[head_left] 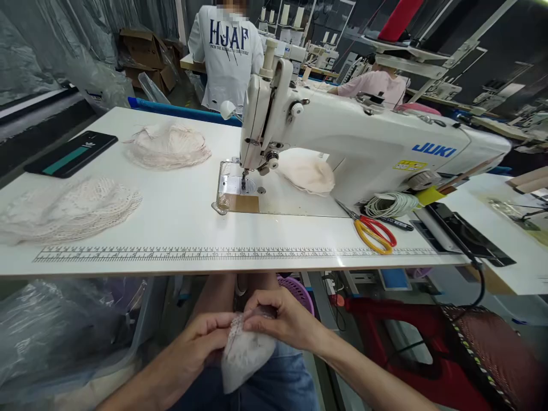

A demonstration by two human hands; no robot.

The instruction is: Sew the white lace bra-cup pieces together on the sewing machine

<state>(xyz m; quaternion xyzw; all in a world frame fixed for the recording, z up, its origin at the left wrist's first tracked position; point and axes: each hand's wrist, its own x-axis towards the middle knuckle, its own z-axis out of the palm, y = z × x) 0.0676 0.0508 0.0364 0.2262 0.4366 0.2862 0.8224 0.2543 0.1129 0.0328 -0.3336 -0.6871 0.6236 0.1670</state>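
Note:
Above my lap, below the table's front edge, both hands hold a small pale fabric piece with a lacy edge (248,357). My left hand (209,337) pinches its left side, thumb and fingers closed on the lace. From the right, my right hand (278,317) grips the upper edge between thumb and fingers. The fabric hangs down between them; part of it is hidden by the fingers. Ahead stands a white sewing machine (342,123), with a pale fabric cup (310,174) lying under its arm.
On the table (184,228) lie a pale lace stack (68,208), another stack (169,147) and a black phone-like case (72,154). Scissors (372,231) and a coiled cord (391,204) lie at right. A red chair (385,325) stands lower right. Two people sit beyond the machine.

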